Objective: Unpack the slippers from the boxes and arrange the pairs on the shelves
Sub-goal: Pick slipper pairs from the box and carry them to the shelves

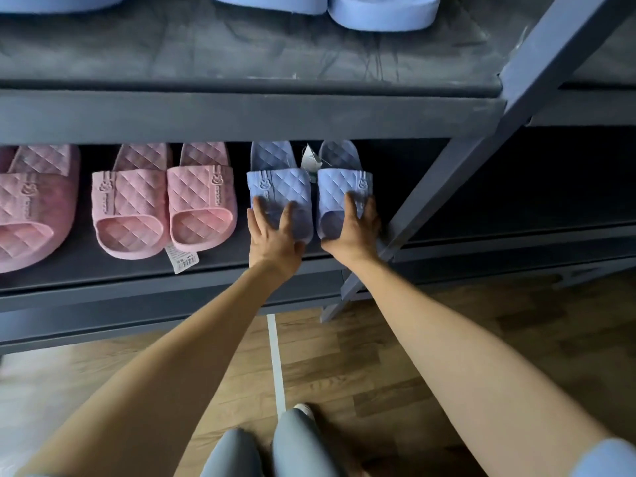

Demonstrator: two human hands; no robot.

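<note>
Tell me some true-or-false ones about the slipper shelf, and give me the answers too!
1. The left hand and right hand touch the blue pair. True.
2. The pink slippers sit right of the blue pair. False: they sit to its left.
3. A paper tag shows between the blue pair's two slippers. True.
4. The upper shelf holds no slippers. False: pale blue slippers stand on it.
</note>
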